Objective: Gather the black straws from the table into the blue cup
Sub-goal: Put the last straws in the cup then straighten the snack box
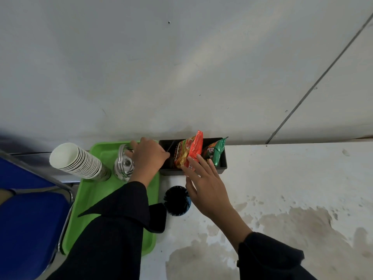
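The blue cup [189,201] stands on the white table just right of the green tray, packed with black straws [176,200]. My left hand [148,157] reaches over the tray to the left end of a black box [223,165]. Its thumb and fingers pinch a single black straw [170,146] that slants up out of the box. My right hand [205,188] hovers above the cup's right side with fingers spread. Its fingertips touch a red noodle packet [189,151] standing in the box.
On the green tray [90,197] are a stack of white paper cups [76,160] lying on its side and a shiny metal pot [124,163]. A green sachet [219,152] stands in the box. A blue chair [26,219] is at left, and a wall behind.
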A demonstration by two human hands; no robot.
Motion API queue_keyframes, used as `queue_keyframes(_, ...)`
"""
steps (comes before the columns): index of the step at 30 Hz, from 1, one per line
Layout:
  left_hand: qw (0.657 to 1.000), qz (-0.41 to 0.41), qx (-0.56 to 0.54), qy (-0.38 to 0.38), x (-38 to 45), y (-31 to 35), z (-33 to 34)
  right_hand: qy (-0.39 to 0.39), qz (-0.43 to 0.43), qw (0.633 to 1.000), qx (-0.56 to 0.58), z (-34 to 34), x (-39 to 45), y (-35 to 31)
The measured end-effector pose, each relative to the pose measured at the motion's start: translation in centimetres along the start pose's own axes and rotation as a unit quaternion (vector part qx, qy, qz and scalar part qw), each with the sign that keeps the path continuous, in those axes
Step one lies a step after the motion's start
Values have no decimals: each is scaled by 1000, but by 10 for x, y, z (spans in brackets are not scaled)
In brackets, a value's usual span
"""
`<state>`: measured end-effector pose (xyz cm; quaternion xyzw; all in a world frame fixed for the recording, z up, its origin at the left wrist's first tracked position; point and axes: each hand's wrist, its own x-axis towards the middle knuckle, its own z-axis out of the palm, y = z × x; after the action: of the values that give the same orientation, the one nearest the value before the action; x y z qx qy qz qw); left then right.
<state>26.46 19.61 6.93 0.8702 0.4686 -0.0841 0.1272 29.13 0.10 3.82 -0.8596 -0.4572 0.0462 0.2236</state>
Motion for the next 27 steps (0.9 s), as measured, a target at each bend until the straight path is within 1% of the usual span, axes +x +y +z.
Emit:
queue_keyframes(3,999,6,-44,11,-16,-14,-15,34,1,998,57,-7,-3,-8)
queue_keyframes(6,986,43,-150,56,-41,-34,-23,59,14,988,141,-13,-13,-13)
queue_keyframes(8,967,80,-227,82,-64,-46,-26,54,40,979,194,-16,-24,-16)
queue_keyframes(11,948,121,-283,87,-103,-57,-22,16,82,972,221,-13,-44,-18)
queue_keyframes(15,939,124,-298,121,-143,-74,2,-41,110,973,197,-1,-66,-21)
queue_keyframes(18,933,134,-299,148,-160,-78,19,-65,132,969,199,3,-72,-25)
queue_keyframes(23,925,173,-291,173,-170,-73,36,-63,152,965,205,6,-76,-30)
queue_keyframes(27,912,196,-288,217,-176,-61,36,-63,156,965,203,7,-76,-31)
